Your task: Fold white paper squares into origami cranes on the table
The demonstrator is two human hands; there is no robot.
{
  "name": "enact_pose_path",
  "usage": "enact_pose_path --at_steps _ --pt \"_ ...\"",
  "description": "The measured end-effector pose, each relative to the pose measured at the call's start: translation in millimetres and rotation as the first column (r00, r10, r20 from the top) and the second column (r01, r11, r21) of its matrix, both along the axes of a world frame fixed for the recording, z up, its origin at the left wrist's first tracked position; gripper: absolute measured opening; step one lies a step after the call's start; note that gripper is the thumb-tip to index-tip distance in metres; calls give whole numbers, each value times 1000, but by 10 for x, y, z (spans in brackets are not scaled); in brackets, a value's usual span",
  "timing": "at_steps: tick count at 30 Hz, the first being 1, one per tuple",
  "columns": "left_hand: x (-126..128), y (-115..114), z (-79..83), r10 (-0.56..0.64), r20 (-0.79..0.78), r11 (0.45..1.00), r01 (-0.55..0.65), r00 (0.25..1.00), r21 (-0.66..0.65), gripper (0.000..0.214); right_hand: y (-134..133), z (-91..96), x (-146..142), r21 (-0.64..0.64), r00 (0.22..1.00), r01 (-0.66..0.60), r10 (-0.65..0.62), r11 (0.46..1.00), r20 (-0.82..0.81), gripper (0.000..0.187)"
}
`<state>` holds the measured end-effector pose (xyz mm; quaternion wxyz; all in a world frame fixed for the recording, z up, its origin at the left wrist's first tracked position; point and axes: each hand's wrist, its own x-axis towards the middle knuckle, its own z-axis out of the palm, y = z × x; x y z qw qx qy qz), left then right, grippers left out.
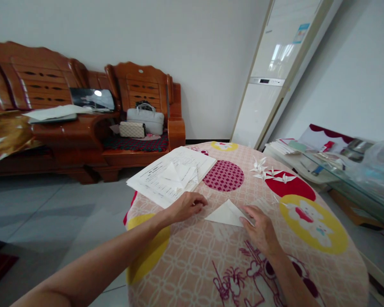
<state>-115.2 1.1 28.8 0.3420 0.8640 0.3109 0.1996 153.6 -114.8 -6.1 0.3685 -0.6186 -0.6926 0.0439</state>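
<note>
Beyond the round, cloth-covered worktop (192, 252), a tall floor AC (259, 106) is standing at the back, w/ a wooden armchair (145, 83) sitting off to the left & a grey handbag (152, 120) resting on its seat. A printed-paper stack (153, 181) is lying just past the L hand (189, 206), crowding that side, w/ folded paper pcs (174, 174) sitting on top. Several paper cranes (284, 178) are perching farther off, past the R hand (261, 228). The paper triangle (225, 214) is lying on the worktop btwn both hands, its peak pointing to the far edge, its long axis running L–R along the near base. L hand's grip is looking released, fingers loosely curling nr the left corner; R hand's thumb & fingers are touching the right end, but whether that grip is clenching, I can't tell.
</note>
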Motion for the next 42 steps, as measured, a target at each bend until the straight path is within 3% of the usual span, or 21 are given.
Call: enact_pose_path --at_steps 6,9,12,17,23,26,28,31,32,34,38,42 --pt "326 84 -78 -40 34 964 48 999 -261 29 -32 -83 -55 -38 996 -9 12 999 84 35" --pt "421 87 -76 -106 59 963 117 993 -241 27 -53 -123 -74 -15 994 -19 21 1000 111 33" --pt "481 93 -64 -83 53 972 93 995 -218 27 -72 -156 -77 24 992 -17 14 1000 128 30" --pt "571 155 -137 -74 100 918 107 992 -381 33 -116 -174 -63 15 990 -30 27 999 137 34" --pt "687 110 -290 28 255 817 125 967 -562 85 -160 -197 -52 -21 997 25 -23 999 77 41" --pt "743 29 -321 60 278 811 115 959 -573 100 -169 -223 -51 -50 999 37 -35 998 26 45" --pt "771 1 -309 71 295 808 118 953 -577 95 -169 -217 -44 -63 998 57 -59 996 -27 45" --pt "780 33 -229 35 285 744 165 958 -648 46 -154 -136 -12 -124 983 71 -91 990 -161 42" --pt "775 59 -188 18 287 705 191 958 -683 29 -147 -90 3 -155 970 56 -91 986 -225 40" --pt "763 114 -97 50 292 657 188 955 -730 29 -133 14 29 -214 919 -20 -66 977 -388 36" --pt "769 145 34 168 393 613 217 904 -760 35 -118 155 23 -254 691 -76 -133 964 -710 42" --pt "816 71 39 274 397 598 168 876 -784 37 -80 166 -68 -240 501 -22 -197 971 -843 32"
